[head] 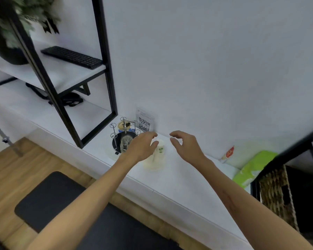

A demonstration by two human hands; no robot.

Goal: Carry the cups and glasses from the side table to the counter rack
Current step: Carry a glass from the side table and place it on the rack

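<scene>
Both hands are out over the white worktop (179, 179). The left hand (143, 147) hovers beside a pale cup (159, 150) with a green print, fingers curled loosely, grip open and not clearly touching it. The right hand (186, 147) is open too, empty, just right of the cup. The rack (124, 137) sits to the left of the cup with a glass (125, 143) in it, and a QR card (145, 122) leans on the wall behind.
</scene>
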